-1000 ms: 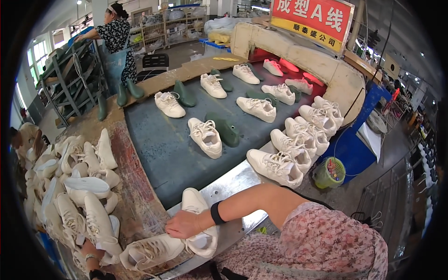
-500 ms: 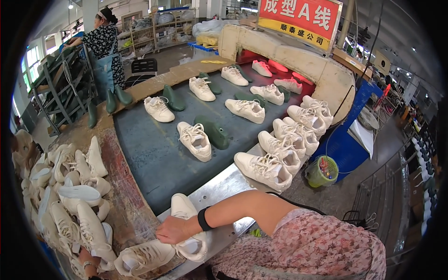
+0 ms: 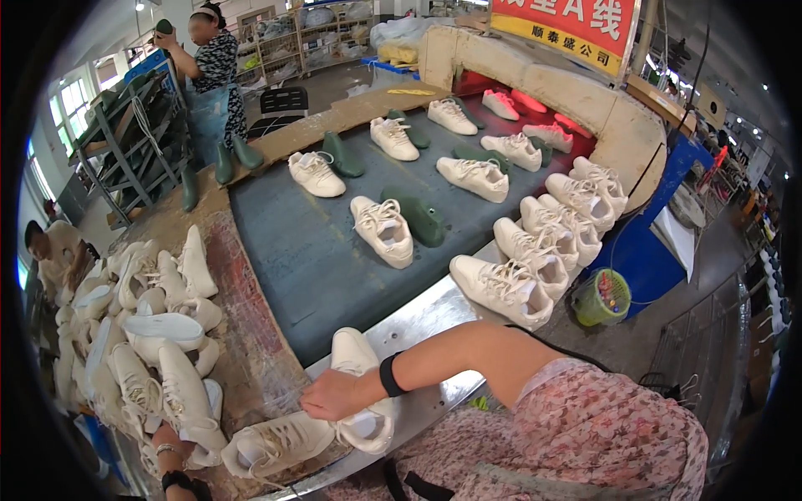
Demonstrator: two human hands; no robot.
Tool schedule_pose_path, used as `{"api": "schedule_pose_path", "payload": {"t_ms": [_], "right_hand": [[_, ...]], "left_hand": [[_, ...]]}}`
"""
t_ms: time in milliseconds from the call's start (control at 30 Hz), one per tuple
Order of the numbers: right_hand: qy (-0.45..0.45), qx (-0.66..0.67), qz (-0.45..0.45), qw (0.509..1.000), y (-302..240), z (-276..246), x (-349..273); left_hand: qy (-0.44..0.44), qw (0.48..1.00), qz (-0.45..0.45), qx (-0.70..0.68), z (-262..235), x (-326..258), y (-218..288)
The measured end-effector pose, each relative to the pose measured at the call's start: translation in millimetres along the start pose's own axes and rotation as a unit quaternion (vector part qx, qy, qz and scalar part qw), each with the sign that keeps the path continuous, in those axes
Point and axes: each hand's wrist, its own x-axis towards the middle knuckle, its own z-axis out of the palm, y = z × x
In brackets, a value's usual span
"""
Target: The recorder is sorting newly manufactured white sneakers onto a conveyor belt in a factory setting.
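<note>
At the near edge of the metal table [image 3: 434, 313], the right hand [image 3: 330, 394] rests curled on a white sneaker [image 3: 361, 392], lying lengthwise away from the person. A second sneaker [image 3: 280, 442] lies just left; the left hand [image 3: 171, 447], lower left, grip unclear.

White sneakers at a factory conveyor belt

The right hand [image 3: 330, 395] reaches across and rests on a white sneaker [image 3: 361, 392] lying on the metal table edge [image 3: 426, 313], just beside another sneaker [image 3: 280, 442]; the left hand [image 3: 171, 447] shows at the lower rim by a heap of white shoes [image 3: 142, 334]. More sneakers and green shoe lasts [image 3: 416, 217] lie on the grey belt [image 3: 309, 250], where another person [image 3: 209, 75] stands at the far end.
</note>
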Motion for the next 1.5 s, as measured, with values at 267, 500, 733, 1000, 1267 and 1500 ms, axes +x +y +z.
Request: {"api": "schedule_pose_path", "payload": {"t_ms": [267, 500, 733, 1000, 1267, 1500], "right_hand": [[-0.021, -0.017, 0.008, 1.000, -2.1, -2.2, 2.5], [-0.016, 0.010, 0.026, 0.999, -4.6, -2.5, 2.7], [-0.028, 0.002, 0.000, 1.000, -4.0, -3.8, 4.2], [-0.028, -0.005, -0.020, 0.999, 2.0, 0.3, 7.4], [-0.063, -0.023, -0.002, 0.998, -2.3, -3.2, 6.4], [-0.091, -0.068, -0.016, 0.993, -3.0, -3.2, 6.6]], "left_hand": [[0.093, 0.995, -0.037, 0.015, 16.1, -6.9, 1.6], [0.092, 0.995, -0.046, 0.011, 20.0, -3.7, 4.0], [0.065, 0.995, -0.060, 0.034, 25.7, -2.8, -4.9], [0.057, 0.996, -0.059, 0.020, 9.2, -13.0, 8.4], [0.080, 0.996, -0.045, 0.014, 11.4, -16.8, 10.3], [0.068, 0.996, -0.056, 0.015, 6.5, -22.4, 12.6]]}}
